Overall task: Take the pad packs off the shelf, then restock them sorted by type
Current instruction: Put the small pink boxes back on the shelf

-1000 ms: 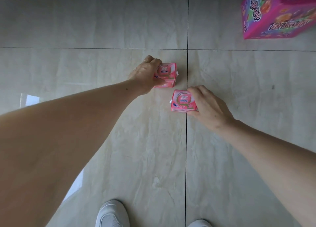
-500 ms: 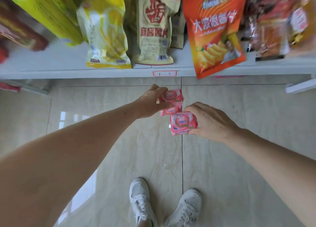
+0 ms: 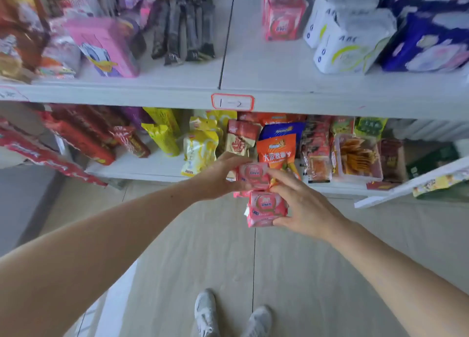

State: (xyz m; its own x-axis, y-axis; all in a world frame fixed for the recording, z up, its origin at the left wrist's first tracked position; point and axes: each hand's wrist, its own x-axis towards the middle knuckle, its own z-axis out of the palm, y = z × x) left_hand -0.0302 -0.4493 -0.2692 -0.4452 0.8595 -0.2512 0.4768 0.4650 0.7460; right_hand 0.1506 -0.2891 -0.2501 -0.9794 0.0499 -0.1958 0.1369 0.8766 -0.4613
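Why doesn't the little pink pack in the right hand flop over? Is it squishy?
Probably a bit squishy: the pink pad pack has rounded, puffy-looking corners yet keeps its blocky shape in the right hand. It seems light, since only the fingers pinch it. Its shiny wrapper may be slippery.
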